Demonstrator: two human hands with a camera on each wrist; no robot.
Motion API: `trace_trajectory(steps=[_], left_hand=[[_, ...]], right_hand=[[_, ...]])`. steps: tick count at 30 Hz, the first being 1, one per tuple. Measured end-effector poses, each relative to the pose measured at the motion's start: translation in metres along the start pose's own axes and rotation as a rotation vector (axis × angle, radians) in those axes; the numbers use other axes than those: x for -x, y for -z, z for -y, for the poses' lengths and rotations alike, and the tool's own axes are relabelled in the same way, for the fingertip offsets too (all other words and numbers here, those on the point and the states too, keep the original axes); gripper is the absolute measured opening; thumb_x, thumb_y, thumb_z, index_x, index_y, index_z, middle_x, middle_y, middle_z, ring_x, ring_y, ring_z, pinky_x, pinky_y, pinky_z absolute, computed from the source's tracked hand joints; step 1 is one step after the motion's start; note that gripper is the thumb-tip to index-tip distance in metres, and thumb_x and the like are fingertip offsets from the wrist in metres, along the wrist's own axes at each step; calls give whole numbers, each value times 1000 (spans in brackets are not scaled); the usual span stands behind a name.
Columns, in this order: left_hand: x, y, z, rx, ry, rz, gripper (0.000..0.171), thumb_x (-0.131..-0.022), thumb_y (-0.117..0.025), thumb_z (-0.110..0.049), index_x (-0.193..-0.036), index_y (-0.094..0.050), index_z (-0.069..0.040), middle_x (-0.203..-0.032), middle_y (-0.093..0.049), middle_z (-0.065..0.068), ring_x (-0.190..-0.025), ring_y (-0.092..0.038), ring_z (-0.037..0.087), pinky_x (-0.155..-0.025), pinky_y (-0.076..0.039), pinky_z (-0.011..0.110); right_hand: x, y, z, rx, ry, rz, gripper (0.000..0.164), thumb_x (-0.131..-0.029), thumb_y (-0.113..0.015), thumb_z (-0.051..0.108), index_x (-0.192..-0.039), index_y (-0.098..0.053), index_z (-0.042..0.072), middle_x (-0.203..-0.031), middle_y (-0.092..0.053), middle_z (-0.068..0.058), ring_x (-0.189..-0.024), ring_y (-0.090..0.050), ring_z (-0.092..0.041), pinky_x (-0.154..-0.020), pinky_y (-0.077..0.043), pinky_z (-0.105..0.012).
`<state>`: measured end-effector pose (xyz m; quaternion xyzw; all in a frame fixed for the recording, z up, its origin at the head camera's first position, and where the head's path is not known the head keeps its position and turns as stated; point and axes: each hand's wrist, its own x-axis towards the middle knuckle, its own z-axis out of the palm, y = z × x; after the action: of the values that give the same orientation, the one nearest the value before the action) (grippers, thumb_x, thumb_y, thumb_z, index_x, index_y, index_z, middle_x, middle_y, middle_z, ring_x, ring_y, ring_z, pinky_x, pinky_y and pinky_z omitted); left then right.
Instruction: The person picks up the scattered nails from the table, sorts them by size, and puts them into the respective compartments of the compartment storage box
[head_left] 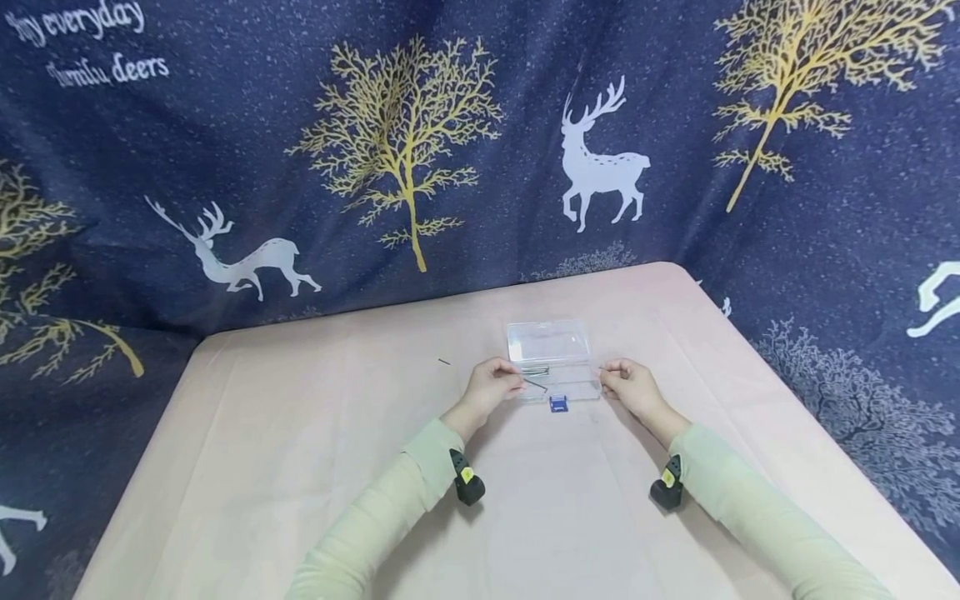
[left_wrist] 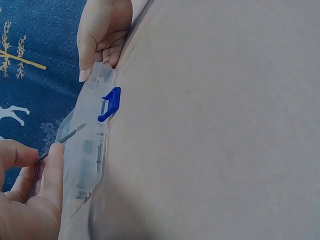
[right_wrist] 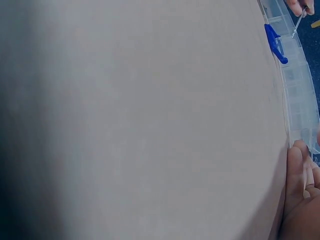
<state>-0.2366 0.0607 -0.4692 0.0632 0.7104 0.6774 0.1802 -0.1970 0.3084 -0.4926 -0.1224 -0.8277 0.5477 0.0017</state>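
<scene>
A clear plastic compartment box (head_left: 583,390) lies on the table with its lid (head_left: 550,342) raised at the back. Its blue latch (head_left: 558,404) hangs at the front edge. My left hand (head_left: 493,385) pinches a thin dark metal rod (left_wrist: 73,133) between thumb and fingers, slanting over the box's left part. Several thin greenish pieces (head_left: 535,371) lie inside the rear left compartment. At the opposite end, my right hand (head_left: 628,387) grips the box's right side, thumb above and fingers against the end wall. The rod's exact kind is too small to tell.
One small thin brownish piece (head_left: 444,362) lies on the pale pink tablecloth (head_left: 300,450), left of the box. Behind and beside the table hangs a dark blue cloth (head_left: 517,208) printed with deer and trees.
</scene>
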Motion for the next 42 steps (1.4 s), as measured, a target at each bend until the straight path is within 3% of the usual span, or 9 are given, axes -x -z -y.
trace_trajectory(steps=[2, 6, 15, 24, 33, 38, 42], left_hand=[[2, 0, -4, 5, -4, 15, 22, -87, -56, 9, -108, -53, 17, -97, -62, 22, -93, -66, 33, -88, -55, 38], [2, -1, -4, 1, 2, 29, 23, -88, -55, 8, -109, -53, 16, -97, -61, 22, -92, -66, 34, -89, -54, 39], [0, -1, 0, 3, -11, 48, 20, -88, -55, 5, -107, -54, 11, -111, -59, 31, -81, -67, 18, -82, -57, 32], [1, 1, -3, -73, -40, 68, 26, -88, -56, -1, -112, -55, 7, -113, -62, 26, -88, -69, 29, -80, -58, 37], [-3, 12, -11, -151, -105, -38, 22, -88, -54, -1, -109, -59, 5, -99, -62, 18, -85, -66, 37, -71, -59, 42], [-8, 24, -12, -180, -184, -97, 19, -88, -56, 0, -105, -59, 8, -95, -63, 18, -78, -66, 28, -69, -59, 41], [-12, 37, -12, -248, -220, -132, 17, -88, -57, -2, -103, -61, 6, -97, -63, 18, -78, -63, 19, -70, -58, 32]], right_hand=[[0, 0, 1, -1, 1, 1, 33, -95, -55, 12, -115, -51, -14, -95, -66, -19, -66, -58, 2, -63, -53, -13], [1, 0, 2, 9, 6, 1, 33, -95, -55, 12, -115, -52, -14, -96, -67, -20, -67, -58, 2, -64, -53, -13], [3, 0, 2, 26, 20, 6, 32, -95, -53, 11, -116, -52, -13, -98, -66, -19, -69, -57, 3, -66, -53, -12], [1, 0, 1, 23, 4, 10, 32, -95, -53, 12, -116, -51, -13, -99, -65, -20, -69, -57, 3, -66, -54, -13], [0, 1, 0, 9, 8, 7, 32, -95, -53, 11, -115, -51, -13, -94, -66, -16, -67, -57, 3, -65, -53, -12], [0, 1, 0, 20, 15, 12, 33, -95, -53, 12, -115, -51, -14, -94, -67, -17, -68, -58, 3, -65, -54, -13], [1, 0, 0, 35, 12, 13, 33, -96, -52, 12, -115, -52, -14, -96, -66, -19, -69, -58, 2, -66, -54, -13]])
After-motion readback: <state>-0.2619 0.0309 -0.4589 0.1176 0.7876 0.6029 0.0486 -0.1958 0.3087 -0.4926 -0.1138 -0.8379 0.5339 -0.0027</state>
